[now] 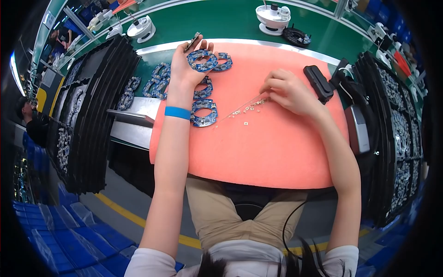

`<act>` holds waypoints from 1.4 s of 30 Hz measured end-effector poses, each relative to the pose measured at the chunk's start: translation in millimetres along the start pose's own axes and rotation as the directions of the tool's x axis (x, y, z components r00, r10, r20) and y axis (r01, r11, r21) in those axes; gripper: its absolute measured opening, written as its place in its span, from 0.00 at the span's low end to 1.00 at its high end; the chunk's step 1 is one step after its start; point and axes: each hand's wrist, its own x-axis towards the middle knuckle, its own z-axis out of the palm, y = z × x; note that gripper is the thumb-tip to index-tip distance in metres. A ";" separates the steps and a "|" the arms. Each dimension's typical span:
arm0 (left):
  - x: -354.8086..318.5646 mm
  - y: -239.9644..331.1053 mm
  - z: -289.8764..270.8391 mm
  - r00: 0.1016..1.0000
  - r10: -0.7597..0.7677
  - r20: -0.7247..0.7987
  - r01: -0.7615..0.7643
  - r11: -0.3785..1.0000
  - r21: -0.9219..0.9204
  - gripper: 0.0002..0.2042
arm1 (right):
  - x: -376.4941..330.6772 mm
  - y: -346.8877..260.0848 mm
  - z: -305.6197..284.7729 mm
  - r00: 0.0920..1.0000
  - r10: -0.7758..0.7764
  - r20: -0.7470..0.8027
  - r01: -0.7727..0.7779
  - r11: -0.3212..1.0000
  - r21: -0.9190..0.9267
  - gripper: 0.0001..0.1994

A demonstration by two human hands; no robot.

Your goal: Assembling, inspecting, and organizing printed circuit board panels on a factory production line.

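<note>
My left hand (184, 64), with a blue band on its wrist, is raised at the far left of the mat. Its fingers hold a circuit board (193, 41) seen nearly edge-on. Overlapping those fingers is a ring-shaped blue circuit board (202, 69); whether it is also held, I cannot tell. More ring-shaped boards (204, 121) lie beside that wrist. My right hand (290, 92) is closed in a pinch over the mat, with a thin pale line running from its fingertips toward the lower left. Small whitish square parts (246, 123) are scattered under and beside those fingertips.
The salmon-coloured mat (263, 157) covers the table before me. Black trays of boards are stacked at left (99, 106) and right (392, 138). A black case (318, 83) lies at the mat's right edge. White devices (273, 18) stand on the green surface behind.
</note>
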 end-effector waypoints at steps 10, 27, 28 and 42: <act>0.2 -1.2 1.5 0.999 0.030 -0.012 -0.030 0.999 0.029 0.16 | 14.9 -13.1 28.9 0.987 -0.157 -0.022 0.149 0.964 -0.221 0.04; 2.2 -2.5 -2.0 1.000 0.015 -0.018 -0.014 0.998 0.055 0.17 | 6.8 -9.6 13.7 0.993 -0.071 0.091 0.085 0.984 -0.158 0.04; 2.3 -2.6 -2.1 1.000 0.015 -0.012 -0.014 0.998 0.065 0.17 | 7.4 -10.3 14.4 0.995 -0.080 0.065 0.089 0.984 -0.154 0.04; 3.7 -5.8 0.8 0.999 0.022 -0.037 -0.019 0.995 0.093 0.17 | 11.2 -12.7 29.3 0.992 -0.120 0.043 0.126 0.968 -0.217 0.05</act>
